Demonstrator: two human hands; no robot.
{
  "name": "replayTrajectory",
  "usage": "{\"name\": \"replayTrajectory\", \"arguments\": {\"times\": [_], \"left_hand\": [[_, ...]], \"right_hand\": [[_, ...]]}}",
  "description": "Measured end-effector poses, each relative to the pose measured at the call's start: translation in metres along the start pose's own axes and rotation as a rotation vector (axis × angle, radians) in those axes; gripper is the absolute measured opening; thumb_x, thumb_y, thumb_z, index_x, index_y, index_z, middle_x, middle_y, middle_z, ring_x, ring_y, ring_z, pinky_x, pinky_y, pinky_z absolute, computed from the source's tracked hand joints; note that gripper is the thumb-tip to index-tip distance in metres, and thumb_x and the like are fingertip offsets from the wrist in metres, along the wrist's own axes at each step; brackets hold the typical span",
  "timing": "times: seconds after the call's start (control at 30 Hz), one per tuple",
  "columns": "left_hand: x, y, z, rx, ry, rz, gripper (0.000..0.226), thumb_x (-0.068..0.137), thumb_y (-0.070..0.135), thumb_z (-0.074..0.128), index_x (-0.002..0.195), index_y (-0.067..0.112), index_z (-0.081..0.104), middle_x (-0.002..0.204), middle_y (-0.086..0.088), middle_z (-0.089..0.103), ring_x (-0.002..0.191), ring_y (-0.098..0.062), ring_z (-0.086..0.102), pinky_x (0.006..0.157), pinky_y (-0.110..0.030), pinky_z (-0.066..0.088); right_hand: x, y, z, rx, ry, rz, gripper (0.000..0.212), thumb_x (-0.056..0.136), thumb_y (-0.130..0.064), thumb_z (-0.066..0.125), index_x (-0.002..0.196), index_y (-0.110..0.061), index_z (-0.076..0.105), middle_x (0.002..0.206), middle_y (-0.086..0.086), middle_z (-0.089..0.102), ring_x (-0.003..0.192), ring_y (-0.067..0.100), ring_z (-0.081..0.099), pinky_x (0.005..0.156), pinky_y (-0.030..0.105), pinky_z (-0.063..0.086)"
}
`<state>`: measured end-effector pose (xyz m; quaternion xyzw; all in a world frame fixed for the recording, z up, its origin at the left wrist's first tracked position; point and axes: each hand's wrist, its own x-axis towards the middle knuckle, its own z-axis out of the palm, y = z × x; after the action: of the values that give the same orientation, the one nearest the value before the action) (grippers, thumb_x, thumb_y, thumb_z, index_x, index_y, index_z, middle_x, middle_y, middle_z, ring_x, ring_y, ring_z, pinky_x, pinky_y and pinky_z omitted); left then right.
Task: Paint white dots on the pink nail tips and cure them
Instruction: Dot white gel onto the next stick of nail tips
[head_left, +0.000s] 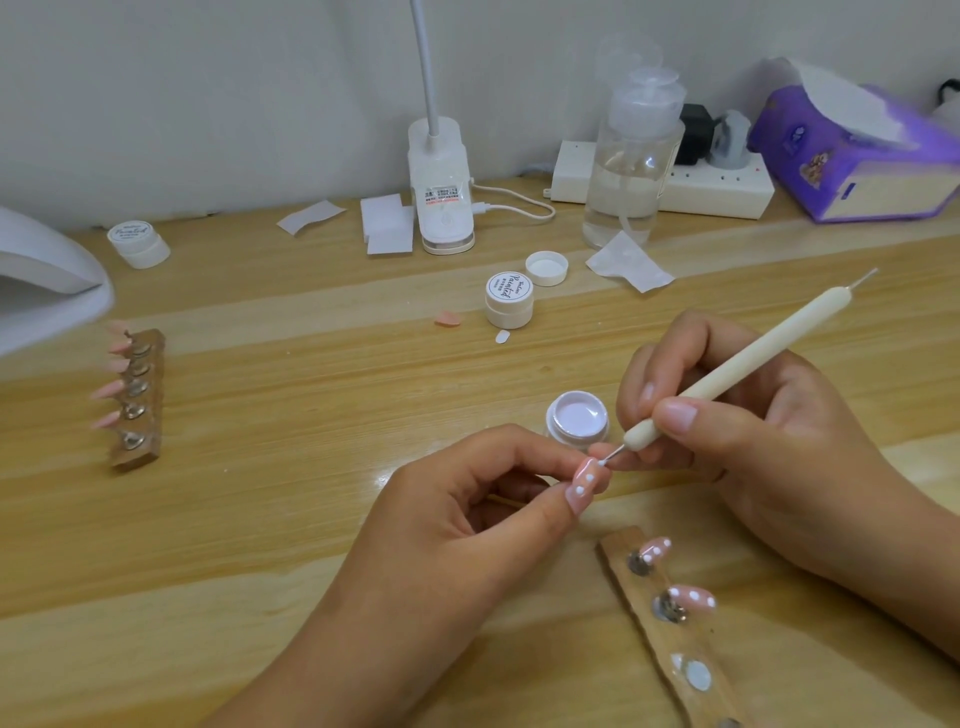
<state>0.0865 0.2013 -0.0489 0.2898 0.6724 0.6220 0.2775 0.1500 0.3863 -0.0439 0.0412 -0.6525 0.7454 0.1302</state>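
My left hand (457, 499) pinches a pink nail tip (742, 480) between thumb and fingers; the tip carries a few white dots. My right hand (737, 415) grips a cream dotting pen (727, 371), whose metal point touches the upper end of that tip. Just behind the hands stands an open jar of white gel (577, 418). A wooden holder strip (670, 639) at the lower right bears two dotted pink tips. A second wooden holder (137, 400) at the left carries several plain pink tips.
The white curing lamp (47, 275) sits at the left edge. On the wooden desk (311, 519) lie a closed jar (509, 299), a loose lid (546, 267), another jar (137, 243), a loose pink tip (448, 319), paper wipes, a desk-lamp base (441, 192), a pump bottle (631, 161), a power strip and a tissue box (852, 150).
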Motion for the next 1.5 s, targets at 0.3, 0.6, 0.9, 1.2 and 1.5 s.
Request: {"name": "replayTrajectory", "arguments": {"times": [0.3,0.6,0.9,1.2,1.5], "left_hand": [[0.0004,0.0027,0.0014,-0.008,0.011,-0.005,0.013,0.074,0.032,0.07,0.085,0.026,0.075,0.087,0.004,0.075,0.069,-0.006,0.056,0.065,-0.023,0.047],[-0.0003,0.0029,0.0004,0.015,0.005,0.005,0.014,0.075,0.036,0.072,0.085,0.027,0.075,0.085,0.003,0.074,0.069,-0.005,0.058,0.065,-0.024,0.048],[-0.0007,0.0028,0.0011,0.016,0.025,-0.008,0.013,0.074,0.035,0.071,0.083,0.028,0.075,0.085,-0.006,0.074,0.067,-0.009,0.057,0.064,-0.027,0.047],[-0.0005,0.0027,0.001,0.018,0.012,-0.003,0.016,0.073,0.039,0.073,0.085,0.027,0.075,0.086,-0.005,0.074,0.068,-0.009,0.057,0.064,-0.026,0.048],[-0.0007,0.0005,-0.0005,0.019,-0.003,0.007,0.025,0.071,0.046,0.068,0.086,0.028,0.075,0.084,0.0,0.073,0.069,-0.008,0.057,0.066,-0.026,0.048]], "right_hand": [[0.0007,0.0005,-0.0005,0.038,-0.004,-0.002,0.005,0.073,-0.02,0.064,0.07,-0.024,0.065,0.072,-0.004,0.062,0.066,0.006,0.063,0.061,0.017,0.053],[0.0005,0.0004,-0.0002,0.007,-0.007,-0.003,0.004,0.073,-0.019,0.063,0.071,-0.022,0.064,0.071,-0.004,0.063,0.067,0.007,0.064,0.061,0.014,0.051],[0.0006,0.0011,-0.001,0.018,-0.01,0.011,0.004,0.074,-0.02,0.063,0.072,-0.023,0.064,0.071,-0.004,0.063,0.067,0.008,0.065,0.063,0.018,0.053],[-0.0002,0.0007,-0.0009,0.01,-0.012,0.008,0.005,0.074,-0.02,0.063,0.072,-0.024,0.064,0.073,-0.005,0.064,0.067,0.008,0.066,0.063,0.018,0.053],[0.0007,0.0005,-0.0005,0.022,-0.006,0.008,0.004,0.073,-0.019,0.064,0.071,-0.023,0.065,0.072,-0.004,0.062,0.067,0.007,0.064,0.06,0.014,0.051]]}}
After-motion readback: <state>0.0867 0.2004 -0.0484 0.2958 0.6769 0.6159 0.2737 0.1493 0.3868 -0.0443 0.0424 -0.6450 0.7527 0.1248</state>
